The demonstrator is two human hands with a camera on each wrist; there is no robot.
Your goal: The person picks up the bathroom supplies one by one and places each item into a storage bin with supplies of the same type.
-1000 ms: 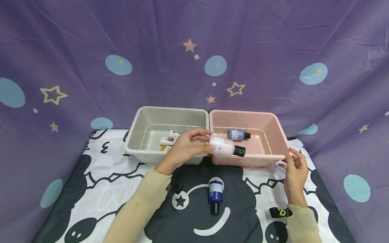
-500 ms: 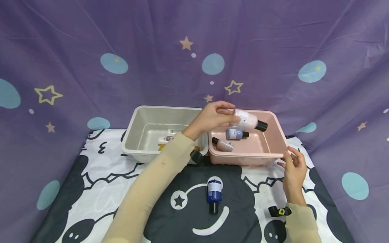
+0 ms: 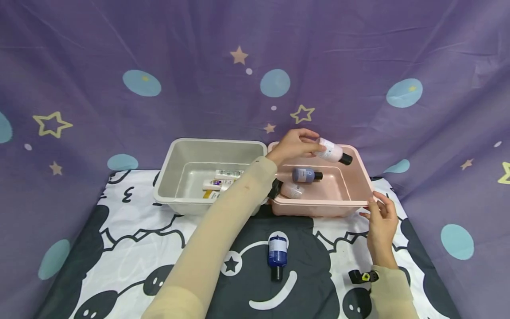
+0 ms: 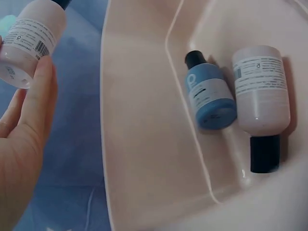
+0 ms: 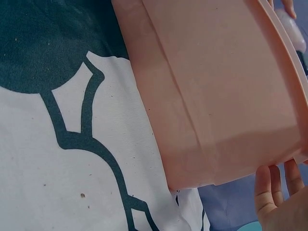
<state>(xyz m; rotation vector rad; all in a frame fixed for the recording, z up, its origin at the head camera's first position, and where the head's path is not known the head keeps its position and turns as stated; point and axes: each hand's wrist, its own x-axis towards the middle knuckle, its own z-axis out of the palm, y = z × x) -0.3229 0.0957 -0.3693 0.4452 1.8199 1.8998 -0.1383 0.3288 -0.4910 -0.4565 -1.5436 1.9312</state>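
My left hand [image 3: 296, 144] grips a small pale pink bottle [image 3: 331, 151] with a black cap and white printed label. It holds the bottle tilted, cap to the right, over the far side of the pink bin [image 3: 314, 209]. On that bin's floor lie a light blue bottle [image 4: 210, 98] and another pale pink bottle [image 4: 261, 94], side by side. My right hand [image 3: 382, 226] holds the bin's rim at its front right corner; the right wrist view shows its fingers [image 5: 263, 190] against the rim from outside.
A grey bin [image 3: 191, 150] with several small white and yellow boxes or tubes [image 3: 217, 184] stands left of the pink one, partly behind my left arm. A dark blue bottle [image 3: 277, 251] lies on the patterned cloth in front. A purple curtain [image 3: 199, 66] hangs close behind.
My left hand has carried the pale pink bottle from the pink bin's front left over to its far side. The right hand stays at the corner.
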